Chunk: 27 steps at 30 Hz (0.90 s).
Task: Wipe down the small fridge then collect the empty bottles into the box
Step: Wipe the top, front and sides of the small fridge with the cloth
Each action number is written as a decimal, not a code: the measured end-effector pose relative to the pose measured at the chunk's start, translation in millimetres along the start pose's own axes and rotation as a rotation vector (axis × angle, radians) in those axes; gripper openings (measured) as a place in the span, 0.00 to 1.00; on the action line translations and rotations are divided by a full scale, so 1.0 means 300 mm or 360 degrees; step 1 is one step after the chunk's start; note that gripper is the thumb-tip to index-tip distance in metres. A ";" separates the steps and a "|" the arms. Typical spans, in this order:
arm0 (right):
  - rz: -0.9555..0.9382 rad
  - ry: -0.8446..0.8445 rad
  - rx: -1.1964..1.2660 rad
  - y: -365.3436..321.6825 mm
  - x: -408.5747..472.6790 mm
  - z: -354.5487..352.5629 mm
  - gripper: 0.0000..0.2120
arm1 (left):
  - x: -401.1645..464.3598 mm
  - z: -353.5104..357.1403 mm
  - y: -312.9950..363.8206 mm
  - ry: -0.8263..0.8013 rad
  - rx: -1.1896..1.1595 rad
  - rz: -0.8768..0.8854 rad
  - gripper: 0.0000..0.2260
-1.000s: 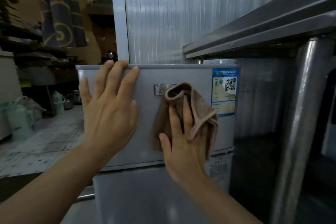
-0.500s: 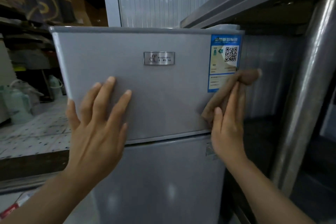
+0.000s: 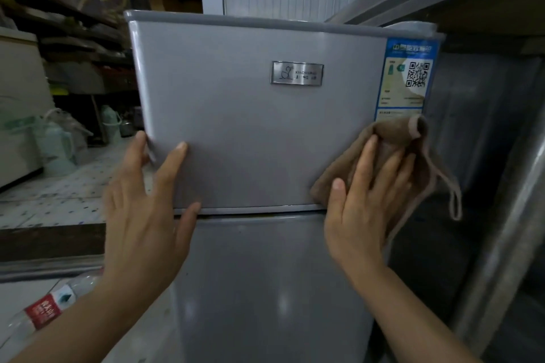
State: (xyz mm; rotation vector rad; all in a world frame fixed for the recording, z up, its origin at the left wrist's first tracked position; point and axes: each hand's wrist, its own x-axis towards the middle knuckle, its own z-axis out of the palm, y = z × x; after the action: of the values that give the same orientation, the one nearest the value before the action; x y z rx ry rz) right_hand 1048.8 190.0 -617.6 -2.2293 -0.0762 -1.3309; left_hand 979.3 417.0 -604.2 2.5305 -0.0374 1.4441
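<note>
At frame centre, the right hand (image 3: 362, 206), fingers flat on the brown cloth (image 3: 383, 156), has swept down to the small fridge (image 3: 250, 132) upper door's lower right; left hand (image 3: 147, 206) braces open-fingered; wiping continues, an empty bottle (image 3: 44, 309) waits lower left.

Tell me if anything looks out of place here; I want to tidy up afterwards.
One thing: a plastic bottle with a red label lies on its side at lower left, beside the fridge. The cloth under the right hand looks normal.

You've got one fridge (image 3: 250, 141), one cloth (image 3: 392, 156), one bottle (image 3: 44, 308), two stickers (image 3: 408, 79), two hands (image 3: 147, 215).
</note>
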 end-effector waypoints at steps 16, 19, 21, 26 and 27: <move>-0.0099 0.0005 -0.0060 0.150 0.017 -0.026 0.30 | -0.058 -0.006 -0.046 -0.0087 -0.0341 -0.0227 0.34; -0.0051 0.0022 -0.0032 0.075 -0.008 0.006 0.30 | -0.078 0.002 -0.041 -0.0139 -0.0366 -0.0283 0.34; -0.0161 -0.0002 -0.0079 -0.019 -0.050 0.035 0.32 | -0.080 0.000 -0.044 -0.0171 -0.0389 -0.0271 0.35; -0.0445 -0.0016 -0.0196 -0.288 -0.132 0.108 0.31 | -0.068 -0.026 -0.079 -0.0242 -0.0564 -0.0252 0.35; -0.0564 -0.0029 -0.0206 -0.334 -0.142 0.121 0.31 | -0.065 -0.034 -0.088 -0.0255 -0.0645 -0.0264 0.34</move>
State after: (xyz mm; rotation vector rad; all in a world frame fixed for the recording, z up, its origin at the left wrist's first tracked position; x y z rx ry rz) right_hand 1024.8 301.9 -624.6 -2.4173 -0.4197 -1.5350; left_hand 964.1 443.1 -620.6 2.2485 -0.1295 1.0467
